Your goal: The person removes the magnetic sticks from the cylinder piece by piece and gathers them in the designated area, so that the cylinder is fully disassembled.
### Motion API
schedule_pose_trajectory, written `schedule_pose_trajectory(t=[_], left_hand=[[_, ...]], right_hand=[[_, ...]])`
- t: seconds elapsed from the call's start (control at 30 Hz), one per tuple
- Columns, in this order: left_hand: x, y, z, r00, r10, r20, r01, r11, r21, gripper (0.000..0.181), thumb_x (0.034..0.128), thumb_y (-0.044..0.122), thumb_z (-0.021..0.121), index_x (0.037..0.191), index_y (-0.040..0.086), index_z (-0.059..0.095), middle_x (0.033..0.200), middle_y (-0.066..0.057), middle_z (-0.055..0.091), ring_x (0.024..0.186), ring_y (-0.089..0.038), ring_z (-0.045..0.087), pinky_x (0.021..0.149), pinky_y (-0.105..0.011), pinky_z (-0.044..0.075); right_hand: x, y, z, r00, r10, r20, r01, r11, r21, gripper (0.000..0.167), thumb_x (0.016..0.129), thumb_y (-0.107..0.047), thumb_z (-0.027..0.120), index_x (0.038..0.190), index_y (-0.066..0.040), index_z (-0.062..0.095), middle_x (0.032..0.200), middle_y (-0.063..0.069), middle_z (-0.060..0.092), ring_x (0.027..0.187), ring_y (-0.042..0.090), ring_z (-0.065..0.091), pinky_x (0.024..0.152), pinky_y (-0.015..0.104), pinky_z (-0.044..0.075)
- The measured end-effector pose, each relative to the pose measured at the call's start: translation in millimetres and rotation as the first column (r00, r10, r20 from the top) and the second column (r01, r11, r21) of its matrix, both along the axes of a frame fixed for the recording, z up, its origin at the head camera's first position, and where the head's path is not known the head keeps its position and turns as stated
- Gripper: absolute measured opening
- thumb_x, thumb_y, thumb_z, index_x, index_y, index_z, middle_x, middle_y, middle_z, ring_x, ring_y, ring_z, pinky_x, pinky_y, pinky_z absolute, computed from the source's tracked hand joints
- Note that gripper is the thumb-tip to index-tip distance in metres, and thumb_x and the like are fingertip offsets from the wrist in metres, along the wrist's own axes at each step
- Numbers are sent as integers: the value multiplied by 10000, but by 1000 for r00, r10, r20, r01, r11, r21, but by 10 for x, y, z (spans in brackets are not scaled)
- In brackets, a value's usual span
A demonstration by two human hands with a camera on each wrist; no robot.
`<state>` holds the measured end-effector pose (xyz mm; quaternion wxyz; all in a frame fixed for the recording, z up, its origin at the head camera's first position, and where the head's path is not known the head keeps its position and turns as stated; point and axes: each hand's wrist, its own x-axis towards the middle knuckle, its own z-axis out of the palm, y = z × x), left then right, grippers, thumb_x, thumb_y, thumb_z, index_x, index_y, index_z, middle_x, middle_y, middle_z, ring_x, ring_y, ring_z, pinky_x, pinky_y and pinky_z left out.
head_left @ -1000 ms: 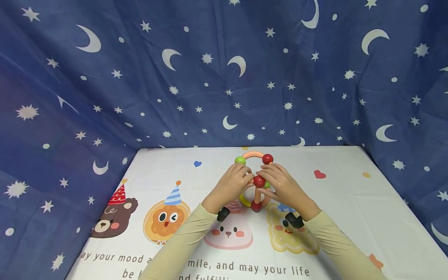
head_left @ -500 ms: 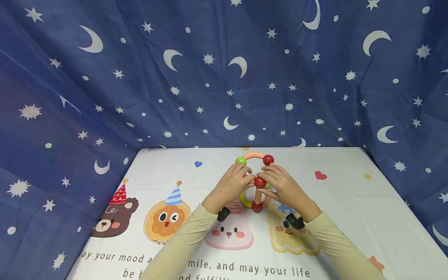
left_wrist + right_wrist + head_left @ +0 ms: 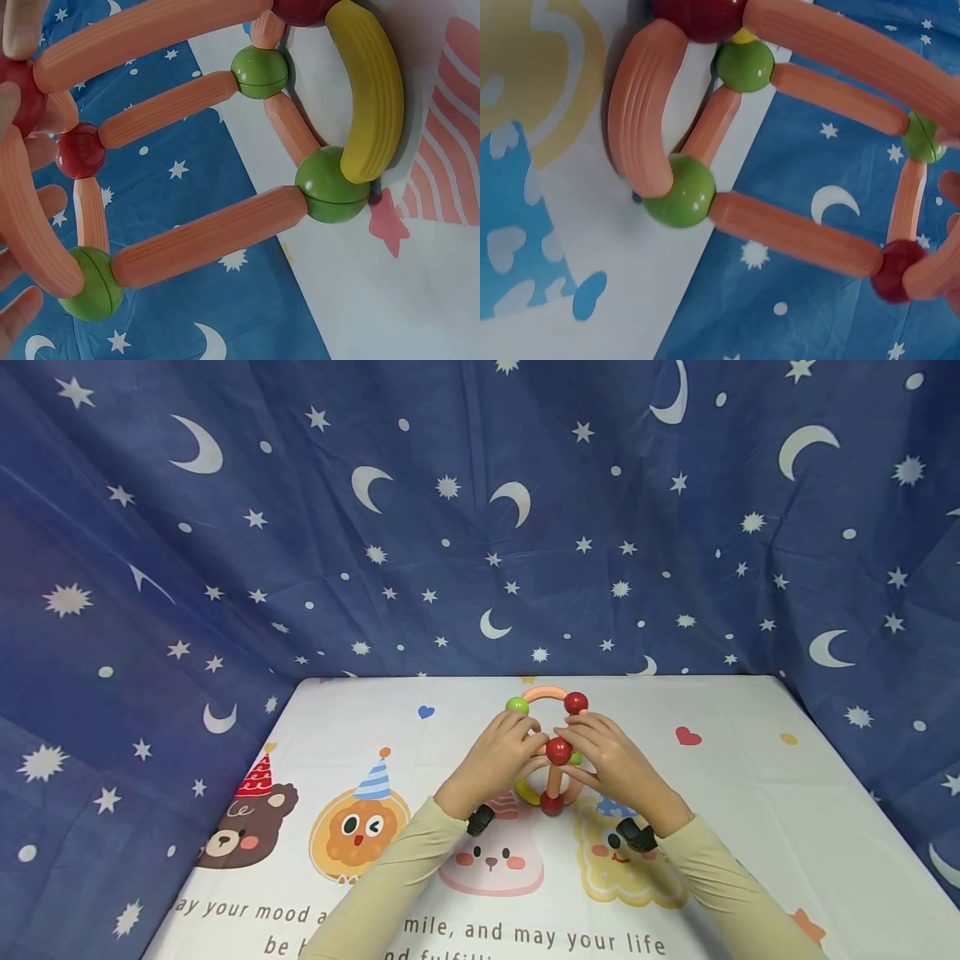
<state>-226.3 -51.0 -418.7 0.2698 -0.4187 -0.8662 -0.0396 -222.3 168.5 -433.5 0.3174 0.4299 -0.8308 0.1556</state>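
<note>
An upright frame of orange rods joined by red and green balls stands on the table. One red ball [image 3: 558, 751] sits high at its front, between the hands. A curved yellow piece [image 3: 373, 94] lies low beside a green ball [image 3: 332, 184]; a curved orange piece [image 3: 643, 109] is low on the other side. My left hand [image 3: 495, 760] grips the upper part from the left, fingers bent. From the right, my right hand [image 3: 626, 770] pinches the top near the front red ball, its thumb below. The fingers hide part of the upper ring.
A white tablecloth [image 3: 247, 931] with printed cartoon figures and lettering covers the table. Behind and at both sides hangs a blue curtain [image 3: 450, 585] with moons and stars. Black bands [image 3: 637, 835] are on both wrists.
The front red ball and right hand shift very slightly right. Both hands keep their hold on the frame.
</note>
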Motion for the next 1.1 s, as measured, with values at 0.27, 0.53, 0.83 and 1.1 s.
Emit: schedule_pose_trajectory(t=[0.27, 0.53, 0.83, 1.1], left_hand=[[43, 83, 14, 998, 56, -5, -56, 998, -13, 344, 882, 443, 597, 1072, 162, 655, 1041, -8, 626, 1035, -165, 521, 989, -316, 387], [69, 228, 29, 994, 100, -34, -102, 994, -38, 384, 894, 505, 542, 1069, 178, 643, 1035, -5, 622, 1029, -166, 530, 993, -315, 381], [69, 242, -26, 992, 127, -10, -127, 991, -41, 360, 907, 498, 521, 1070, 196, 631, 1022, 5, 624, 1014, -159, 544, 978, -306, 389], [68, 248, -51, 992, 128, -19, -128, 991, -34, 360, 907, 487, 528, 1079, 182, 613, 999, 1, 625, 996, -159, 548, 971, -307, 388]], right_hand=[[-48, 121, 26, 999, -25, 33, 25, 1000, 13, 409, 665, -70, 820, 1045, -36, 672, 1059, 91, 670, 1125, 290, 552, 998, 451, 413], [-78, 195, 26, 1000, -19, 19, 19, 1000, -5, 408, 703, -30, 775, 1095, -33, 663, 1106, 89, 661, 1119, 280, 557, 993, 419, 407], [-69, 204, -8, 999, -25, 42, 26, 1000, -15, 397, 739, -45, 753, 1126, -49, 663, 1134, 77, 667, 1143, 261, 561, 997, 418, 418], [-81, 221, -64, 999, -19, 29, 20, 999, -41, 389, 739, -42, 742, 1121, -47, 667, 1129, 73, 674, 1138, 259, 568, 988, 398, 419]])
